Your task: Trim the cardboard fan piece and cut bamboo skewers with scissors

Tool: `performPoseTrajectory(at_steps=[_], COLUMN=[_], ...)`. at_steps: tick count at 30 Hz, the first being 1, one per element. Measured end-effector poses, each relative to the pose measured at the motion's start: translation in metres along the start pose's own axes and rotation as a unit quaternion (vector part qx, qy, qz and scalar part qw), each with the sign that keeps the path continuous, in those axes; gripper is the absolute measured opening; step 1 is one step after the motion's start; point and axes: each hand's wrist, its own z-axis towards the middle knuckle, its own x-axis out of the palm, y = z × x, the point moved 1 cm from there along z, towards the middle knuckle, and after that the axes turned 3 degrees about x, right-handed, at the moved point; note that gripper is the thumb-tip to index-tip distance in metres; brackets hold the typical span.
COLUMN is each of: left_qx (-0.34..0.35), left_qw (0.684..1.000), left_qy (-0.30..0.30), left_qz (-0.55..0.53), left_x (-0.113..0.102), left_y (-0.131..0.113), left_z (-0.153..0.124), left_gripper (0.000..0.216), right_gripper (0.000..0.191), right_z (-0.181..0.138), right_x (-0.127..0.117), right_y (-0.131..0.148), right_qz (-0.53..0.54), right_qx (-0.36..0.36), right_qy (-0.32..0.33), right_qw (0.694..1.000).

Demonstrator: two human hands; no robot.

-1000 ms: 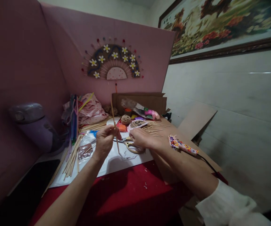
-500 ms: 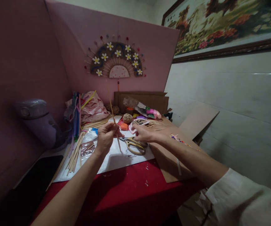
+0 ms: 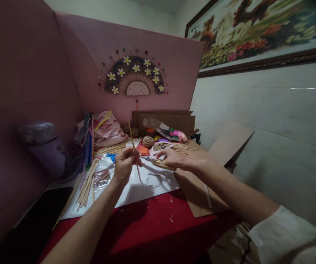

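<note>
A thin wooden stick [image 3: 132,132] stands nearly upright in the closed fingers of my left hand [image 3: 125,163], poking out above and below. My right hand [image 3: 171,159] grips a pair of scissors [image 3: 160,164] by the gold-coloured handles, just above the white sheet [image 3: 149,190]. The scissors lie edge-on, with the blades pointing left toward my left hand; part of the handles is hidden by my fingers. Between and behind the hands sit an orange packet [image 3: 144,151] and a pink-edged cardboard piece [image 3: 162,146].
Several wooden sticks [image 3: 86,187] lie on the left beside a clear plastic bag [image 3: 102,178]. A purple bottle [image 3: 48,150] stands at far left. Behind are a twine ball [image 3: 148,141] and cardboard sheets [image 3: 166,123]. More cardboard [image 3: 193,194] covers the right. A decorated fan [image 3: 136,75] hangs ahead.
My right hand has taken hold of the scissors and lifted them off the white sheet, turning them edge-on. My left hand still holds the stick. The view has tilted slightly upward.
</note>
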Motion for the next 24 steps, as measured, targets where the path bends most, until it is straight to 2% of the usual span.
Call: performPoseTrajectory(at_steps=[2,5,8,11,13,18,24], left_qx=[-0.013,-0.044,-0.100,-0.172,-0.199,-0.208,-0.215], left_qw=[1.000,0.999,0.993,0.981,0.975,0.972,0.972], left_qy=[-0.010,-0.009,0.017,0.044,0.056,0.071,0.079], left_qz=[-0.009,-0.029,-0.057,-0.076,-0.082,-0.079,-0.059], left_x=[-0.002,-0.002,0.002,0.007,0.010,0.012,0.011], left_y=[-0.003,-0.010,-0.015,-0.015,-0.014,-0.013,-0.014], left_z=[0.000,-0.002,-0.008,-0.014,-0.017,-0.022,-0.025], left_gripper=[0.019,0.020,0.024,0.026,0.026,0.025,0.026], right_gripper=[0.033,0.041,0.034,0.023,0.023,0.037,0.048], right_z=[-0.012,-0.031,-0.048,-0.063,-0.072,-0.078,-0.068], right_x=[-0.012,-0.020,-0.021,-0.018,-0.016,-0.008,0.002], right_y=[-0.012,-0.035,-0.049,-0.047,-0.039,-0.023,-0.020], right_qz=[0.112,0.265,0.347,0.346,0.326,0.233,0.241], right_qx=[0.002,0.009,0.029,0.056,0.034,-0.057,-0.100], right_qy=[0.002,0.010,0.036,0.063,0.057,0.006,0.028], right_qw=[0.994,0.964,0.937,0.935,0.943,0.971,0.965])
